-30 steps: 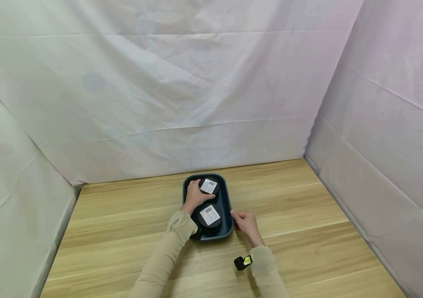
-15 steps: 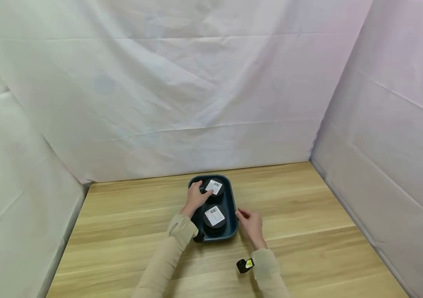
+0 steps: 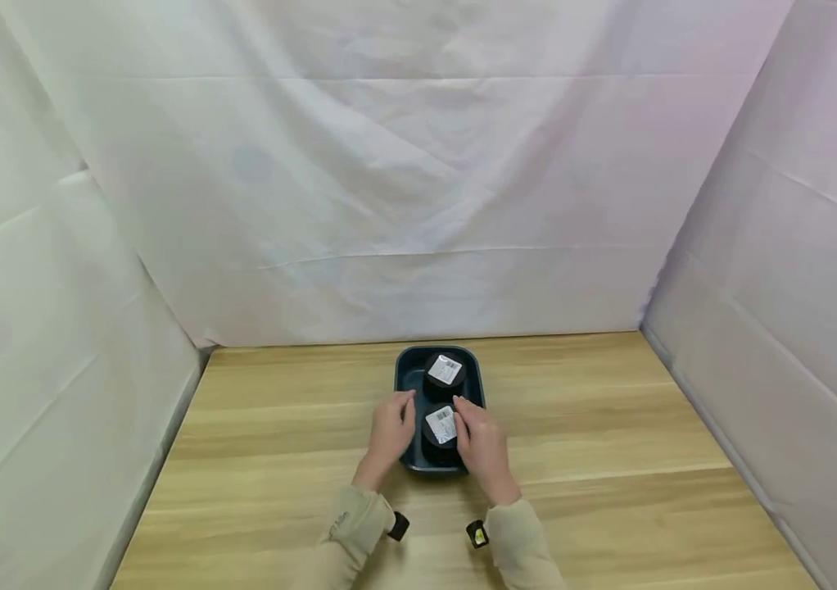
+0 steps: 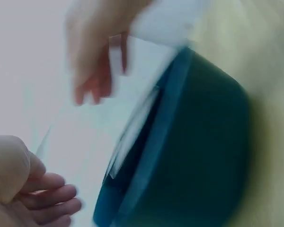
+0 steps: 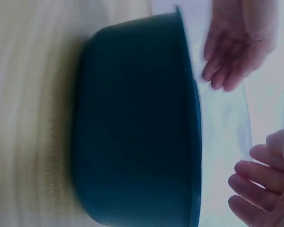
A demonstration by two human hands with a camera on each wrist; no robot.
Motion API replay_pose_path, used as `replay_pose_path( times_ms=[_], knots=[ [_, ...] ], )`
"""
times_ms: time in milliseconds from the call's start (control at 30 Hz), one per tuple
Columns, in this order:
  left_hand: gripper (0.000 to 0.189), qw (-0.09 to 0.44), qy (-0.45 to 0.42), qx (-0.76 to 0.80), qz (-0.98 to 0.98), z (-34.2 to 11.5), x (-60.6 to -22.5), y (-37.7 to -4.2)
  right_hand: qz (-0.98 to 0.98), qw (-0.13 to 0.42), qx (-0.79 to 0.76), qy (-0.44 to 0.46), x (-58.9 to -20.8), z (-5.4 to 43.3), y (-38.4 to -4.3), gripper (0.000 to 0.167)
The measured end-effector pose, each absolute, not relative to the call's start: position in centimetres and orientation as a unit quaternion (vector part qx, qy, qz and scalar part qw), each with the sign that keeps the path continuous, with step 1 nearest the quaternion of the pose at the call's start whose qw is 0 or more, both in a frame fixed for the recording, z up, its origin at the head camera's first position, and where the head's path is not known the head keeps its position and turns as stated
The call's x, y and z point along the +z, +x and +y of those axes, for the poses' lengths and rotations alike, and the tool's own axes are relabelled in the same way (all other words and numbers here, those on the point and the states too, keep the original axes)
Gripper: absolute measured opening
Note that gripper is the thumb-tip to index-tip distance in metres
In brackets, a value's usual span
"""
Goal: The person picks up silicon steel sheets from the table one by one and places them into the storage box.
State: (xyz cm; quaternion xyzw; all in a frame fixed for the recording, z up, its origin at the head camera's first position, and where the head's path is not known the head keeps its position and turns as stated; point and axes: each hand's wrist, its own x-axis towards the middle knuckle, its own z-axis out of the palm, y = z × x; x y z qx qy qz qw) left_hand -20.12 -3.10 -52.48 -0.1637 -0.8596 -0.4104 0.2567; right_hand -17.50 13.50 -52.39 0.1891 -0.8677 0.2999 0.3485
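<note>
A dark blue rectangular tub (image 3: 405, 459) with rounded corners stands on the table. Inside it, one behind the other, sit two round black objects, the far one (image 3: 435, 385) and the near one (image 3: 430, 447). Each bears a white barcode label on top; their exact kind is unclear. My left hand (image 3: 391, 426) hovers at the tub's left side, fingers loosely bent and holding nothing. Over the near right part of the tub is my right hand (image 3: 483, 447), also holding nothing and partly covering the near black object. In the right wrist view the tub's side wall (image 5: 132, 123) hides its contents.
The wood-grain table (image 3: 595, 442) extends around the tub. White cloth (image 3: 418, 180) hangs behind it, with more cloth at the left and right. A black wrist device sits on each sleeve.
My left hand has let go of the far black object and come back out toward the tub's left side. My right hand has left the tub's right rim and moved inward. The head view has shifted.
</note>
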Motion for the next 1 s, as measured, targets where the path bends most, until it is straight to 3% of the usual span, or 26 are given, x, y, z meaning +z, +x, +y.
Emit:
replay_pose_path(
  times_ms=[133, 400, 600, 1000],
  knots=[
    [0.032, 0.288, -0.193, -0.233, -0.908, -2.7, -53.0, -18.7, -0.887, 0.323, 0.256, 0.209, -52.9, 13.4, -17.7, 0.035],
    [0.063, 0.173, -0.204, -0.076, -0.960, -2.4, -52.7, -19.3, -0.956, 0.201, 0.176, 0.125, -52.4, 13.7, -18.8, 0.058],
    [0.068, 0.152, -0.193, -0.074, -0.967, -2.3, -51.3, -21.3, -0.975, 0.142, 0.150, 0.083, -51.5, 14.3, -20.5, 0.076],
    [0.069, 0.131, -0.185, -0.071, -0.971, -2.0, -51.8, -22.1, -0.976, 0.139, 0.160, 0.056, -51.2, 15.2, -20.6, 0.073]
  ],
)
